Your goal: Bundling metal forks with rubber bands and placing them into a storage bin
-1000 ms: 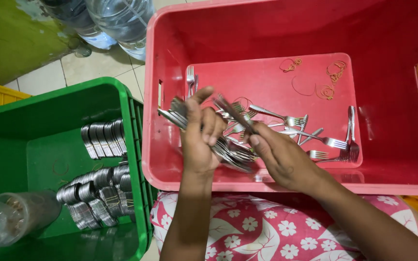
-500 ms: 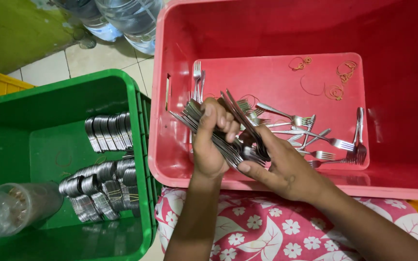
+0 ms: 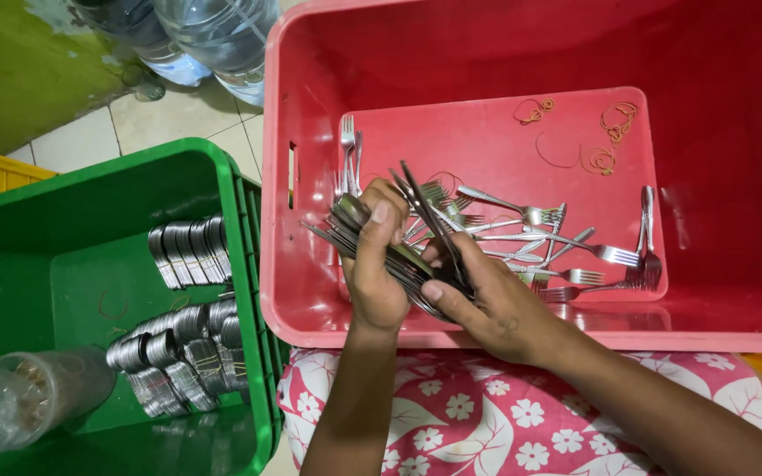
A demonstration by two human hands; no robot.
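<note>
My left hand [image 3: 374, 264] grips a thick bundle of steel forks [image 3: 359, 227] over the near left part of the red crate [image 3: 487, 53]. My right hand [image 3: 487, 300] holds the same bundle from the right, thumb across it, with two fork handles sticking up between the fingers. Several loose forks [image 3: 540, 238] lie scattered on the red crate's floor just beyond my hands. More forks [image 3: 646, 256] rest near the right side.
Rubber bands [image 3: 610, 132] lie at the far side of the red crate. A green crate [image 3: 249, 229] on the left holds bundled cutlery [image 3: 183, 339] and a clear plastic bag [image 3: 11, 397]. Water jugs [image 3: 213, 35] stand on the tiled floor. Floral pink cloth [image 3: 460, 414] lies below.
Both hands stay on the fork bundle. My right hand has shifted its grip along the bundle, and the view has drifted slightly left.
</note>
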